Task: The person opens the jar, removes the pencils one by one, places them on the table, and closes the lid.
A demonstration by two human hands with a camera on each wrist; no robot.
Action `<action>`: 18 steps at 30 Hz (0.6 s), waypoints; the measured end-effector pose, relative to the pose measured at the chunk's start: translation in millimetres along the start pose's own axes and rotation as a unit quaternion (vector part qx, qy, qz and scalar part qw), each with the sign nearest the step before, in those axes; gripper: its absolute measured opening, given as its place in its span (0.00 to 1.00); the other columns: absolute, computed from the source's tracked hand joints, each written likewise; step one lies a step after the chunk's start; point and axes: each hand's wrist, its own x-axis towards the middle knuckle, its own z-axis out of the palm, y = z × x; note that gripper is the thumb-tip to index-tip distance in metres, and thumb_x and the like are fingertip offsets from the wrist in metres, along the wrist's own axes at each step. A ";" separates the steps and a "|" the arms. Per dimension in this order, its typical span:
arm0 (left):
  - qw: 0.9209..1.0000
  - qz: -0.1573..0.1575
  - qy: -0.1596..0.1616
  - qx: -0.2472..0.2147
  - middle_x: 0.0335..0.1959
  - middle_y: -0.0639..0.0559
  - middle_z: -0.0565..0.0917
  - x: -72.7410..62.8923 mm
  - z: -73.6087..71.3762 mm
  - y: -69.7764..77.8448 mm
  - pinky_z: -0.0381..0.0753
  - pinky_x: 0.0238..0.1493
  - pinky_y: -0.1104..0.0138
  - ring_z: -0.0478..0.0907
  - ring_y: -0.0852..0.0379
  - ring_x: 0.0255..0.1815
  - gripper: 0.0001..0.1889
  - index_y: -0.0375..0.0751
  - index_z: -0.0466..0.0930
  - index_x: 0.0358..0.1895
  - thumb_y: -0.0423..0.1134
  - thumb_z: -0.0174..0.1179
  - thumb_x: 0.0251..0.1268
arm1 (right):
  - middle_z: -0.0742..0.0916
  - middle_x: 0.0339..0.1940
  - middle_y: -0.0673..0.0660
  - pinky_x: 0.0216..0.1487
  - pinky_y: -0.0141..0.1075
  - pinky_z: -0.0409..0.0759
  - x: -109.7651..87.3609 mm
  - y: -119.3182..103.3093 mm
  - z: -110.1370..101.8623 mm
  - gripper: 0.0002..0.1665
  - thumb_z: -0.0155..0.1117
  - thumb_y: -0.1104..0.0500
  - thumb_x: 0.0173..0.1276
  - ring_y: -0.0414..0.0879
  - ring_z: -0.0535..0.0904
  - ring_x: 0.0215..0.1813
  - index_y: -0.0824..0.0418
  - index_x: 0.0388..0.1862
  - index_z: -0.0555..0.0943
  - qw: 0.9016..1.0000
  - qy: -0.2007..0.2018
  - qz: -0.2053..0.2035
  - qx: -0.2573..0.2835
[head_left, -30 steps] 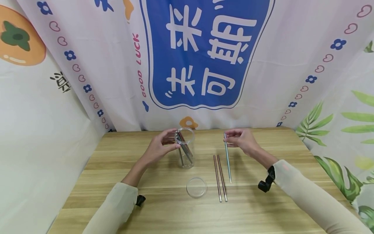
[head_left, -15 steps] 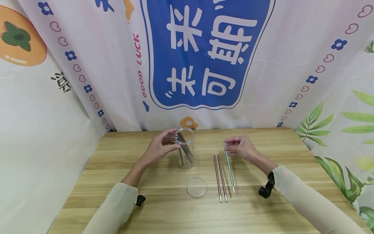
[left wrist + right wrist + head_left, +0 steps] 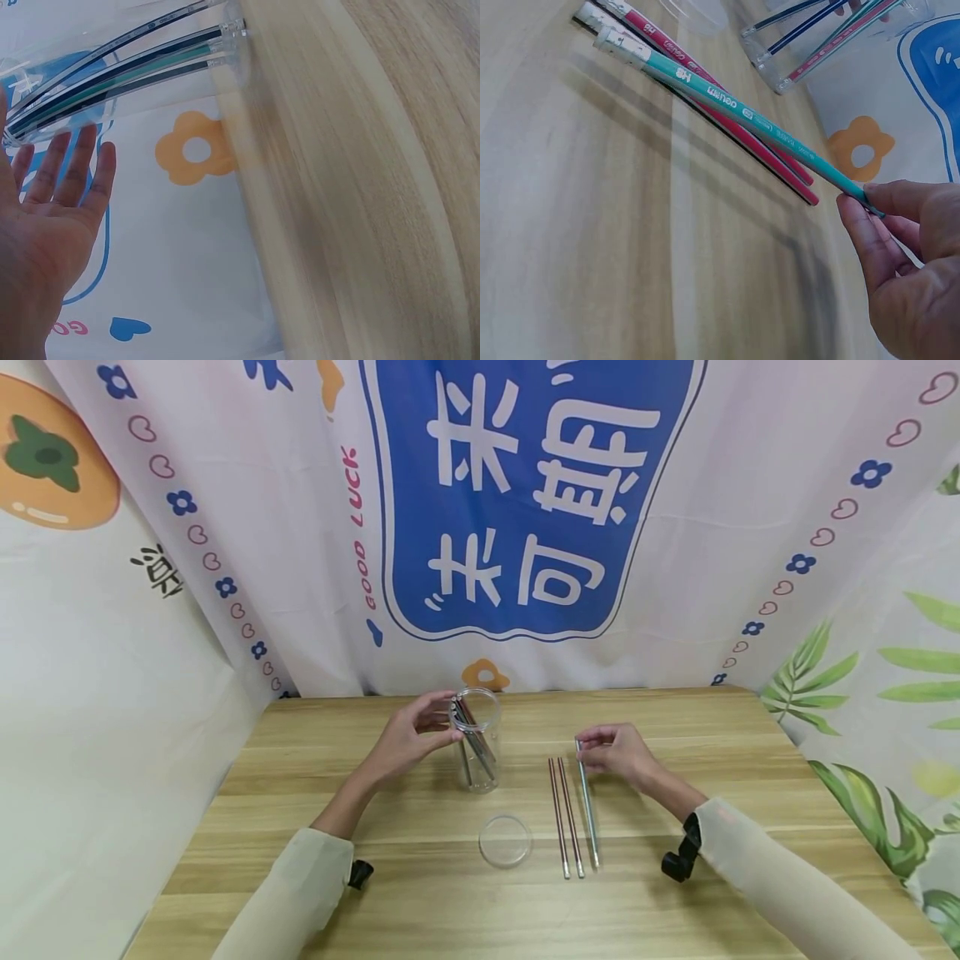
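A clear plastic jar [image 3: 489, 739] stands upright near the back of the table, several pencils [image 3: 112, 81] leaning inside it. My left hand [image 3: 405, 735] holds the jar near its rim, thumb in front and fingers at the far side. In my right hand [image 3: 618, 752], thumb and fingers pinch a green pencil [image 3: 742, 112] by its end, the eraser end pointing toward me. It slants just above the table in the right wrist view, its shadow apart from it. Two dark red pencils [image 3: 559, 822] lie side by side to its left, eraser ends toward me.
A round clear lid [image 3: 505, 841] lies on the wooden table [image 3: 420, 893], in front of the jar and left of the red pencils. Printed cloth [image 3: 525, 660] hangs along the table's back edge. Each wrist wears a black camera mount [image 3: 681, 856].
My right hand has come toward me and down with the green pencil, whose eraser end now lies almost level with those of the red pencils. My left hand and the jar stay still.
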 end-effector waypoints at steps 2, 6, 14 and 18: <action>1.000 -0.001 0.001 0.003 0.62 0.40 0.85 -0.1 -0.2 0.6 0.86 0.63 0.52 0.85 0.42 0.59 0.33 0.43 0.75 0.73 0.36 0.75 0.67 | 0.87 0.46 0.65 0.50 0.44 0.92 0.0 2.1 1.6 0.26 0.72 0.74 0.66 0.49 0.88 0.41 0.79 0.63 0.78 1.000 0.001 0.006 0.006; 1.000 -0.001 0.003 0.007 0.62 0.41 0.85 0.0 -0.3 2.0 0.86 0.63 0.50 0.86 0.42 0.58 0.33 0.44 0.75 0.73 0.36 0.75 0.66 | 0.87 0.45 0.64 0.49 0.42 0.92 0.4 6.6 5.5 0.26 0.72 0.75 0.65 0.49 0.88 0.40 0.79 0.62 0.78 1.000 0.006 0.017 0.015; 1.000 0.000 0.004 0.005 0.62 0.40 0.85 0.0 0.4 2.6 0.86 0.63 0.51 0.86 0.42 0.58 0.33 0.43 0.75 0.73 0.36 0.75 0.66 | 0.88 0.44 0.64 0.46 0.40 0.92 1.4 13.7 12.7 0.25 0.73 0.75 0.64 0.47 0.89 0.39 0.79 0.60 0.80 0.999 0.016 0.024 0.015; 1.000 -0.001 0.004 0.002 0.62 0.39 0.85 0.3 0.4 1.9 0.86 0.63 0.50 0.86 0.42 0.58 0.33 0.43 0.75 0.73 0.35 0.75 0.66 | 0.88 0.43 0.63 0.44 0.39 0.92 1.1 15.6 16.4 0.23 0.75 0.74 0.64 0.46 0.89 0.39 0.77 0.57 0.82 0.999 0.025 0.028 -0.008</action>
